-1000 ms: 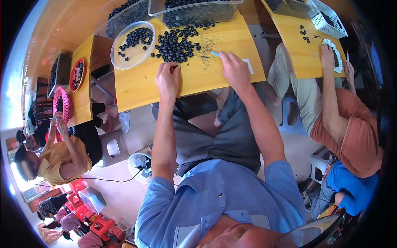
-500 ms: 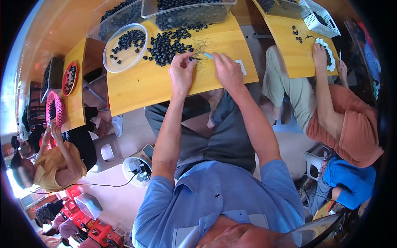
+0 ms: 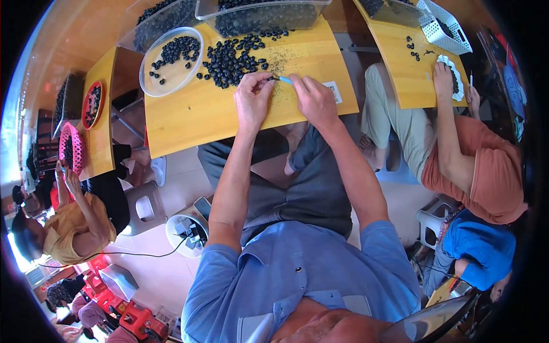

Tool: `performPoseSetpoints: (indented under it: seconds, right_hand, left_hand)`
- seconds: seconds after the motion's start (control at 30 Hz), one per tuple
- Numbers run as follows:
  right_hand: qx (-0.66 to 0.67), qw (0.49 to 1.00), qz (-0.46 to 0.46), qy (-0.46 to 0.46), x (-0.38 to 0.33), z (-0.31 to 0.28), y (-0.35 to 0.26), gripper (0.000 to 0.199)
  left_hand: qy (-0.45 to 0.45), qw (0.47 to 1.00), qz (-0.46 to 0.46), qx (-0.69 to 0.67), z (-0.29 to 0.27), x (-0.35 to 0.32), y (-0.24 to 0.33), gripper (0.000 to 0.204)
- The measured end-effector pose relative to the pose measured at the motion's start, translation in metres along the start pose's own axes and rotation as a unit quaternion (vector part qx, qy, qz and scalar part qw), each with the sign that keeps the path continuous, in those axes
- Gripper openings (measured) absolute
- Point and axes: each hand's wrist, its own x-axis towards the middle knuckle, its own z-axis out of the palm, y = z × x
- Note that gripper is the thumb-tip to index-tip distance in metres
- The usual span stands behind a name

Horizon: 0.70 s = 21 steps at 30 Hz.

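Observation:
At the near middle of the yellow wooden table (image 3: 189, 123), my left hand (image 3: 253, 98) pinches a small black round piece (image 3: 271, 78), like a bead or berry, mostly hidden by the fingers. My right hand (image 3: 316, 100) closes on a slim tool with a light blue handle (image 3: 285, 80). Its tip points left and meets the black piece; its exact shape is too small to tell. Beyond my left hand lies a loose pile of black round pieces (image 3: 231, 60). To the left of the pile, a round clear plastic tray (image 3: 166, 86) holds more of them.
Clear bins (image 3: 274, 22) full of black pieces stand along the far edge. Dark crumbs and a small white card (image 3: 333, 91) lie by my right hand. A person at the right table touches a white scalloped dish (image 3: 459, 91); another at the left holds a pink basket (image 3: 77, 146).
The blue-handled tool has moved left and down onto the black piece in my left hand. The piece has turned or sunk deeper between the fingertips. The view has shifted slightly.

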Motion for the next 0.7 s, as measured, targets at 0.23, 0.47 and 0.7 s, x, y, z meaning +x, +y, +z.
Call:
performPoseSetpoints:
  seconds: [0.23,0.47,0.7]
  right_hand:
    - [-0.003,0.999,-0.038,0.021,0.000,0.003,0.000,0.035]
    - [-0.006,0.999,-0.037,0.017,0.000,0.002,0.000,0.037]
    - [-0.013,0.999,-0.038,0.013,-0.001,0.002,-0.001,0.038]
  left_hand:
    - [0.003,0.990,-0.050,-0.132,0.005,0.001,-0.005,0.031]
    - [-0.010,0.992,-0.058,-0.112,0.003,0.000,0.000,0.036]
    - [-0.017,0.994,-0.058,-0.093,0.003,0.000,0.001,0.039]
